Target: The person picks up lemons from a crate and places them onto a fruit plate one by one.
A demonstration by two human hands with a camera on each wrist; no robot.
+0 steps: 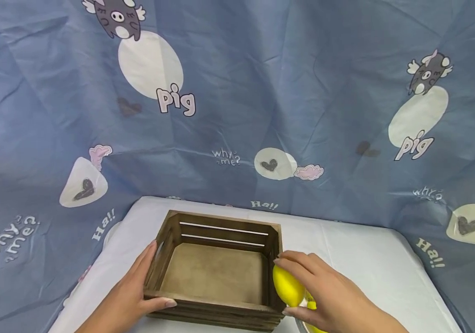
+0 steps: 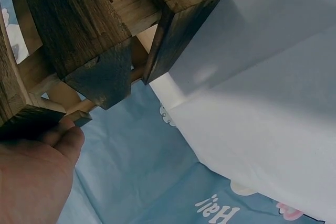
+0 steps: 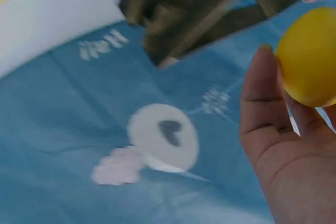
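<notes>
A brown slatted wooden crate (image 1: pixel 216 270) stands on the white surface, and its floor is bare. My left hand (image 1: pixel 131 286) grips the crate's left side near the front corner, thumb along the front rim. The left wrist view shows the left hand (image 2: pixel 39 174) against the dark slats (image 2: pixel 79 19). Just beyond the crate's right side, my right hand (image 1: pixel 329 289) holds a yellow lemon (image 1: pixel 288 286) between thumb and fingers. In the right wrist view the lemon (image 3: pixel 311 59) sits in the right hand (image 3: pixel 283 145), apart from the crate.
Below the right hand, partly hidden, is a round container (image 1: pixel 302 326) with more yellow fruit (image 1: pixel 311 305) in it. White cloth (image 1: pixel 358 263) covers the table. Behind it hangs a blue printed curtain (image 1: pixel 237 115), which also runs down the left and right sides.
</notes>
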